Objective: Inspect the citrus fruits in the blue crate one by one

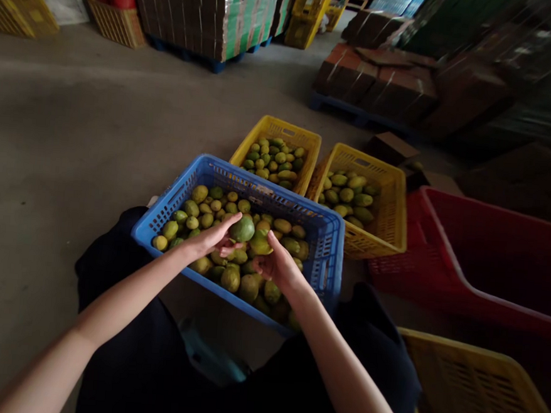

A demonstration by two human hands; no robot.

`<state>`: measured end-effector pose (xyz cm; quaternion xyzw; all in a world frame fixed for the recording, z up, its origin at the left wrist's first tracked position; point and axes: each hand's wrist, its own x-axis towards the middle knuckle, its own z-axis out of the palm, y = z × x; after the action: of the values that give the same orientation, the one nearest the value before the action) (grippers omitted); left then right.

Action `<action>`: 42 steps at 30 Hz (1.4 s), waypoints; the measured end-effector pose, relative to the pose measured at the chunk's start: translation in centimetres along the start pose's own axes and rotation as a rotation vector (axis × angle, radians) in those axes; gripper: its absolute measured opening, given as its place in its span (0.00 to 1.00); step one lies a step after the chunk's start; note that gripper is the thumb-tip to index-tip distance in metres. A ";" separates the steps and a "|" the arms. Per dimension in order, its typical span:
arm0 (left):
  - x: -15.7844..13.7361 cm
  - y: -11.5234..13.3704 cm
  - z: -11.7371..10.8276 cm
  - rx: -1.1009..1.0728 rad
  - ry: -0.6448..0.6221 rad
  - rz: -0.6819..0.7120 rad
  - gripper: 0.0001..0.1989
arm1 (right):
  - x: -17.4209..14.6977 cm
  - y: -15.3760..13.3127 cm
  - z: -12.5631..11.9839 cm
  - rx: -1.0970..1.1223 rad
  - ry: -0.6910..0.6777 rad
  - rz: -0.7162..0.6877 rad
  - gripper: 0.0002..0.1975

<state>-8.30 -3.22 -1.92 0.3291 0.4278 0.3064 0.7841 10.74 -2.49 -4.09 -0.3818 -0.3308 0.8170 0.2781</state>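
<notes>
In front of me, between my knees, is a blue plastic crate point(332, 235) with many oval green and yellow fruits point(230, 279) in it; their exact kind I cannot tell. My left hand point(217, 237) is closed around a rounded dark green fruit point(242, 229), thumb on top. Close to it on the right, my right hand point(281, 266) grips a yellow-green fruit point(260, 242), with the thumb against its side. Both fruits are held just above the pile, almost touching each other.
Beyond the blue crate stand two yellow crates, one on the left point(315, 147) and one on the right point(391, 230), both with similar fruits. A red bin point(447, 244) is at right, a yellow crate point(486, 359) at lower right. Wrapped pallet stacks point(180, 11) and cartons point(374, 75) stand behind.
</notes>
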 end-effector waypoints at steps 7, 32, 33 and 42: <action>-0.8 0.4 0.1 0.167 -0.144 0.167 0.26 | 0.2 -0.1 -0.3 -0.077 -0.117 0.080 0.39; 0.3 -0.6 0.0 0.002 0.159 0.321 0.29 | -0.3 -0.1 1.3 0.169 0.191 -0.254 0.27; 0.3 -0.7 -0.1 -0.008 0.151 0.336 0.28 | -0.4 -0.2 1.3 0.163 0.185 -0.275 0.27; -0.7 -0.2 -0.1 0.129 0.137 0.444 0.30 | -0.5 -0.6 0.8 0.151 0.151 -0.382 0.24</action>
<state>-8.64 -3.86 -1.78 0.4431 0.4157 0.4649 0.6440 10.49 -2.77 -2.97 -0.3505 -0.3132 0.7409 0.4797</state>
